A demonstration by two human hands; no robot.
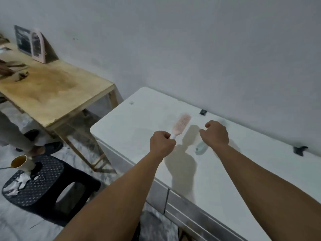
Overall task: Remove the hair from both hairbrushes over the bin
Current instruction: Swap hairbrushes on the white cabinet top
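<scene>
Two tables fill the room; the white tabletop (pixel 199 171) against the wall serves as the anchor, and a wooden table (pixel 52 91) stands to its left, apart from it. Below the wooden table, off the white tabletop's left corner, sits a black perforated stool (pixel 43 181) with a cup (pixel 20 163) and scraps of white paper on top. At the wooden table's far end a pink arched mirror (pixel 38 47) leans at the wall.

Over the white tabletop, toward its far side, the left hand (pixel 162 143) has its fingers clenched round the white handle of a pink hairbrush (pixel 181 125), whose head points away toward the wall; whether the brush touches the surface I cannot tell. Just right of it the right hand (pixel 215 134) hovers with fingers loosely curled, grasping nothing that I can see. Beneath that hand lies a pale green hairbrush (pixel 201 147) flat on the tabletop, blurred and partly hidden by the wrist.
</scene>
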